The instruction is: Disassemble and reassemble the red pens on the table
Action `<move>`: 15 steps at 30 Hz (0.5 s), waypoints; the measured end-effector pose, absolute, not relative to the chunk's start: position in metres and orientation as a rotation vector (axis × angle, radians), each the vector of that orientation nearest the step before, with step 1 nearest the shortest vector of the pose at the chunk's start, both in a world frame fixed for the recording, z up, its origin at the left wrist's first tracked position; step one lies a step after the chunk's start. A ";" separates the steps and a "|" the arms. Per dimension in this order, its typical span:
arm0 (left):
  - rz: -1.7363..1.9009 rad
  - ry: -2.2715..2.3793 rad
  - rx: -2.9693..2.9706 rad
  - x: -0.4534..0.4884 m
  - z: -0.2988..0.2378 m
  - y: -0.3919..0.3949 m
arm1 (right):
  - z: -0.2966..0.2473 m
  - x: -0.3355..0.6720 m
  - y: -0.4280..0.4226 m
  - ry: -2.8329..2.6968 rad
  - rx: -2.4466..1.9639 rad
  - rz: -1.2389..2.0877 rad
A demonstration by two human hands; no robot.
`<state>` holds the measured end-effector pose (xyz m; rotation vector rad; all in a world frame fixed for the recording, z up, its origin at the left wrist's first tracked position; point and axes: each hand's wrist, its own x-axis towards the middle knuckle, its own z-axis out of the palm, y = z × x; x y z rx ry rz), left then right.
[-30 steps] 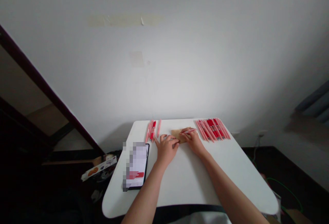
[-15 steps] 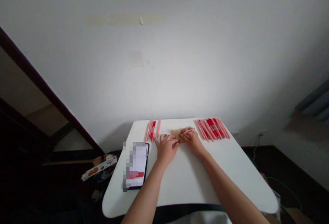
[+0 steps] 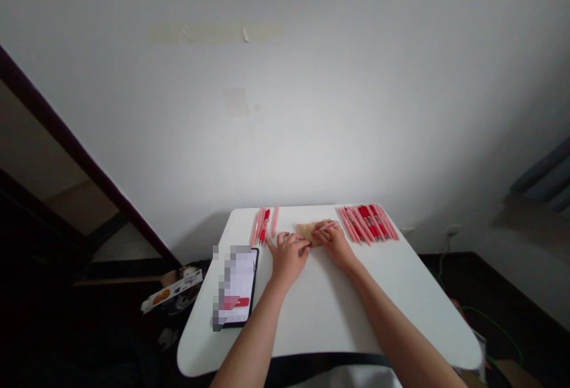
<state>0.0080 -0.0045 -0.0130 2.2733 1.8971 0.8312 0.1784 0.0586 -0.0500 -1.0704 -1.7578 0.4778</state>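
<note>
My left hand (image 3: 288, 252) lies on the white table (image 3: 320, 311) with its fingers curled, pressing the left edge of a small brown paper piece (image 3: 310, 231). My right hand (image 3: 335, 242) is closed round a pink pen (image 3: 326, 227) whose tip rests on that paper. A row of several red and pink pens (image 3: 367, 222) lies just right of my right hand. A smaller group of pink and red pens (image 3: 264, 224) lies left of my left hand.
A tablet (image 3: 238, 286) with a lit screen lies near the table's left edge. A printed box (image 3: 171, 292) sits on the dark floor to the left. A white wall rises right behind the table. A green cable (image 3: 490, 322) lies on the floor at right.
</note>
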 end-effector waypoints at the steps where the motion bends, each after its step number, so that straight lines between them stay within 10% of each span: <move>1: 0.831 1.897 2.272 0.008 -0.013 -0.005 | -0.050 0.179 0.058 -1.765 -1.072 0.488; 15: 0.865 1.882 2.265 0.008 -0.013 -0.004 | -0.050 0.181 0.060 -1.747 -1.118 0.560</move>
